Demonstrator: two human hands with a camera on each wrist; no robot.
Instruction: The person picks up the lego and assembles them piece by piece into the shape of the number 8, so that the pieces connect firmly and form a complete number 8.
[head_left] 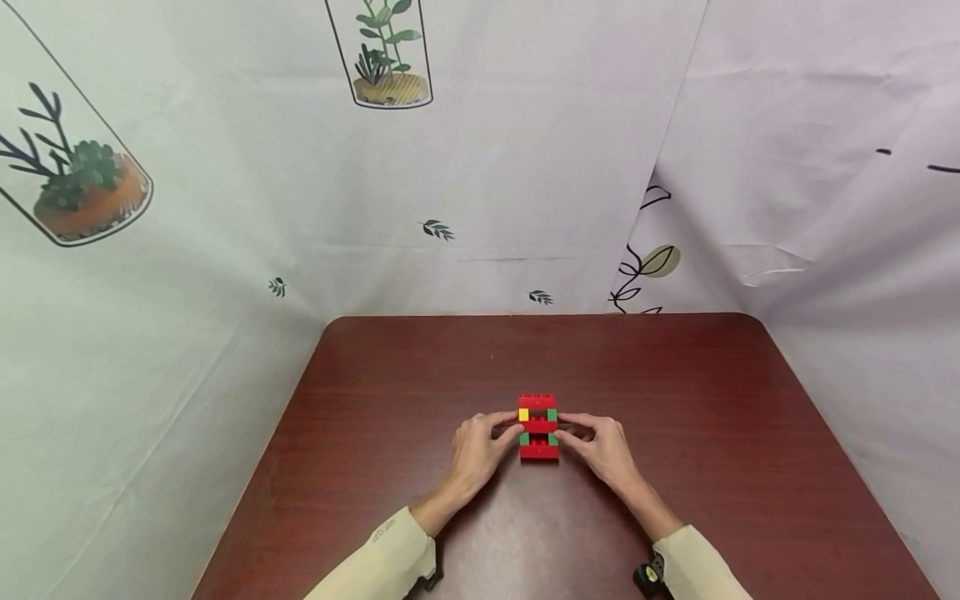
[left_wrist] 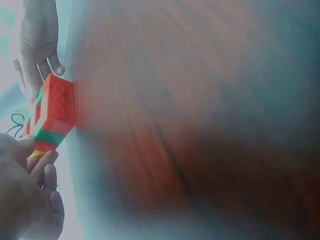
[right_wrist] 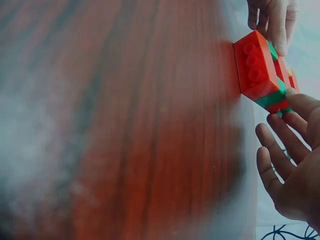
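Observation:
On the table stands a small tower of toy building bricks point(head_left: 538, 452) between both hands. Three long red bricks point(right_wrist: 254, 65) are stacked in it, with short bricks at the ends between the layers. Its lower gap has a green brick at each side; in the upper one a yellow brick point(head_left: 523, 414) is on the left and a green brick point(head_left: 552, 414) on the right. My left hand point(head_left: 474, 450) holds the left side with thumb and fingertips. From the right, my right hand point(head_left: 609, 454) grips the opposite side the same way, its lower fingers spread loosely.
The dark red-brown wooden table point(head_left: 390, 375) has rounded far corners. White sheeting point(head_left: 510, 183) printed with plants hangs behind it and along both sides. Black wrist straps show at the cuffs of the pale sleeves point(head_left: 390, 554).

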